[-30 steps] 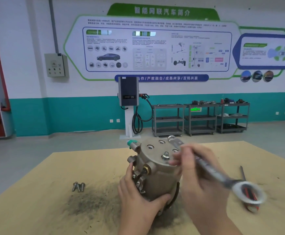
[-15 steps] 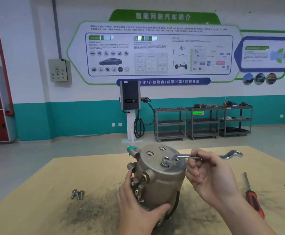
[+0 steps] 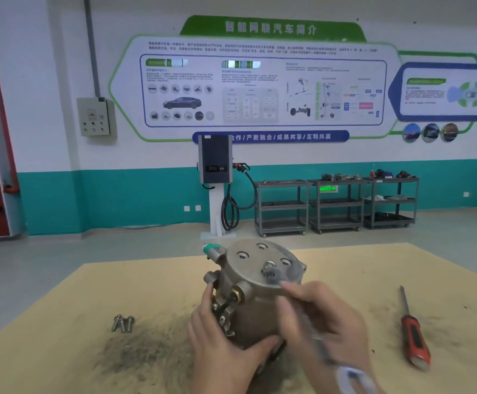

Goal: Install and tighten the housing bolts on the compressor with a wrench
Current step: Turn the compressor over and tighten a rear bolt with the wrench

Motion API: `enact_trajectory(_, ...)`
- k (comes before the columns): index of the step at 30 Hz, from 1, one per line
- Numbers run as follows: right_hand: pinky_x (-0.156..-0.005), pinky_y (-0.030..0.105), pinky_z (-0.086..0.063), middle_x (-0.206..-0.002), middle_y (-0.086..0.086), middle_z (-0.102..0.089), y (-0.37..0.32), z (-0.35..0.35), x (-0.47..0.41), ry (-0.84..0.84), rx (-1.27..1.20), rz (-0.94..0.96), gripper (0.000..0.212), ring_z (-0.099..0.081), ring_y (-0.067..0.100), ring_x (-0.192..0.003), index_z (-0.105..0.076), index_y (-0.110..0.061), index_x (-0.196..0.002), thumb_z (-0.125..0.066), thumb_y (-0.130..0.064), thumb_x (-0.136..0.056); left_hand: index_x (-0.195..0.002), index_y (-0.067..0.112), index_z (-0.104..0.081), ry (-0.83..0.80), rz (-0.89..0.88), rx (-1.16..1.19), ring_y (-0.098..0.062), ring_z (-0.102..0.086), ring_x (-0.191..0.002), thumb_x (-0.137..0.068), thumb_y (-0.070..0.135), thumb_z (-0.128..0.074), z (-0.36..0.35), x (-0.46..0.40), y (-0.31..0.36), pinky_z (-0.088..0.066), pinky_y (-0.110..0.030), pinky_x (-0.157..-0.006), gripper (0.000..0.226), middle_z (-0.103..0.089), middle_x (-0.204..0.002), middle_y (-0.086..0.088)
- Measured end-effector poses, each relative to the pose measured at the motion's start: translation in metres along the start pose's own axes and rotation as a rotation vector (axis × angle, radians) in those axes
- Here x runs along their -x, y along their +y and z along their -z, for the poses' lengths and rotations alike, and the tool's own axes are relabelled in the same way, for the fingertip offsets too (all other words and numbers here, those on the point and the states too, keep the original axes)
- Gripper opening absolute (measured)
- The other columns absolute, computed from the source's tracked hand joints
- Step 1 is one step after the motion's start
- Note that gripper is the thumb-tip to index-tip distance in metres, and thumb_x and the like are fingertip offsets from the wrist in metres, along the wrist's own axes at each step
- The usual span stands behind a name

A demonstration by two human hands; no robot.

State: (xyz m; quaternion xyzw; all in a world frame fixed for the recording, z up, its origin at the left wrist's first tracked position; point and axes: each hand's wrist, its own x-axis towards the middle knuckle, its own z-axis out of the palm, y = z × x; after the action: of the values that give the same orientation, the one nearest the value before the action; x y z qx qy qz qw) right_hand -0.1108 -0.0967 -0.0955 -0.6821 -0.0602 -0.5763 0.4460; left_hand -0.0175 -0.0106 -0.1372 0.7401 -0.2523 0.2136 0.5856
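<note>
The metal compressor (image 3: 257,294) stands upright on the yellow table (image 3: 61,322), its round top plate showing several bolt holes. One bolt (image 3: 268,267) sits in the plate near its front edge. My left hand (image 3: 226,351) grips the compressor's lower left side. My right hand (image 3: 319,319) holds a blurred silver wrench (image 3: 316,336), whose far end sits on that bolt and whose ring end points toward me at the bottom. Three loose bolts (image 3: 123,323) lie on the table to the left.
A red-handled screwdriver (image 3: 413,334) lies on the table to the right. Dark metal dust (image 3: 140,354) is spread on the table in front of the compressor. Beyond the table are grey floor, a charging post and shelving carts by the wall.
My right hand has swung the wrench handle from pointing right, away from me, round toward me, with its head still on the bolt. My left hand keeps its hold.
</note>
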Motion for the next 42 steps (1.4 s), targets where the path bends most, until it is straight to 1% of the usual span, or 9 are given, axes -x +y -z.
enact_trajectory(3,-0.061,0.018,-0.051,-0.081,-0.014,-0.068,-0.010,-0.028,-0.001,-0.049,0.075,0.113,0.013,-0.065,0.004,-0.066,-0.068,-0.034,-0.093,-0.072,-0.036,-0.082,-0.134,0.009,-0.050,0.070,0.005,0.004,-0.053,-0.061,-0.091,-0.053,0.058,-0.052,-0.005,0.002,-0.001,-0.049,-0.056,-0.079,0.095,-0.064,-0.098,-0.027)
enact_trajectory(6,-0.064,0.016,-0.051,-0.083,-0.012,-0.066,-0.020,-0.035,-0.005,0.011,0.108,0.145,0.012,-0.066,0.005,-0.071,-0.067,-0.032,-0.095,-0.068,-0.040,-0.086,-0.137,0.019,-0.042,0.089,-0.015,0.007,-0.047,-0.060,-0.104,-0.041,0.062,-0.059,-0.006,-0.003,-0.006,-0.049,-0.054,-0.088,0.107,-0.063,-0.111,-0.022)
enact_trajectory(8,-0.062,0.019,-0.052,-0.082,-0.006,-0.069,-0.031,-0.030,-0.010,0.070,-0.035,0.046,0.017,-0.067,0.009,-0.068,-0.066,-0.035,-0.092,-0.059,-0.050,-0.091,-0.141,0.016,-0.042,0.030,-0.016,-0.002,-0.042,-0.056,-0.111,-0.031,0.064,-0.066,-0.005,-0.005,-0.013,-0.047,-0.055,-0.094,0.122,-0.059,-0.117,-0.016)
enact_trajectory(15,-0.040,0.023,-0.035,-0.054,0.014,-0.052,-0.023,0.006,-0.042,0.288,-0.768,-0.579,0.022,-0.045,0.020,-0.040,-0.057,-0.009,-0.068,-0.043,-0.007,-0.085,-0.142,0.036,-0.024,-0.045,0.042,0.048,-0.020,-0.037,-0.118,-0.021,0.064,-0.067,0.002,-0.006,-0.014,-0.031,-0.038,-0.102,0.131,-0.038,-0.117,0.005)
enact_trajectory(28,-0.030,0.016,-0.018,-0.047,0.007,-0.039,0.015,0.021,-0.076,0.035,-0.871,-0.935,0.022,-0.028,0.011,-0.028,-0.055,-0.008,-0.058,-0.042,-0.012,-0.074,-0.133,0.050,-0.022,-0.025,-0.024,0.067,-0.002,-0.027,-0.108,-0.026,0.069,-0.071,-0.002,-0.005,-0.025,-0.032,-0.034,-0.098,0.119,-0.036,-0.116,0.013)
enact_trajectory(32,-0.034,0.016,-0.019,-0.047,0.007,-0.042,0.016,0.021,-0.058,0.167,-0.809,-0.754,0.022,-0.030,0.013,-0.030,-0.063,-0.006,-0.057,-0.046,-0.011,-0.070,-0.132,0.050,-0.019,-0.030,-0.026,0.031,0.000,-0.024,-0.107,-0.027,0.062,-0.081,-0.006,-0.004,-0.022,-0.026,-0.027,-0.095,0.122,-0.034,-0.117,0.011)
enact_trajectory(35,-0.039,0.017,-0.035,-0.055,0.007,-0.059,0.009,0.021,-0.022,0.244,-0.440,-0.389,0.019,-0.049,0.016,-0.041,-0.075,-0.013,-0.069,-0.057,-0.009,-0.073,-0.135,0.051,-0.021,0.020,-0.082,-0.012,-0.003,-0.028,-0.109,-0.030,0.064,-0.080,-0.008,-0.002,-0.028,-0.027,-0.030,-0.094,0.122,-0.035,-0.117,0.011)
enact_trajectory(40,-0.060,0.009,-0.045,-0.075,-0.012,-0.066,-0.014,-0.023,0.002,0.033,0.190,0.215,0.010,-0.058,-0.006,-0.064,-0.073,-0.023,-0.088,-0.073,-0.023,-0.078,-0.137,0.015,-0.049,0.167,-0.017,-0.024,-0.025,-0.057,-0.097,-0.079,0.071,-0.046,-0.016,0.001,-0.020,-0.039,-0.030,-0.084,0.080,-0.060,-0.111,-0.005)
enact_trajectory(42,-0.058,0.017,-0.050,-0.078,-0.011,-0.066,-0.022,-0.032,-0.003,-0.009,0.252,0.269,0.013,-0.060,-0.002,-0.066,-0.074,-0.019,-0.090,-0.077,-0.020,-0.077,-0.139,0.023,-0.048,0.102,-0.011,-0.056,-0.024,-0.063,-0.104,-0.066,0.066,-0.046,-0.012,-0.001,-0.023,-0.039,-0.019,-0.084,0.084,-0.065,-0.120,-0.002)
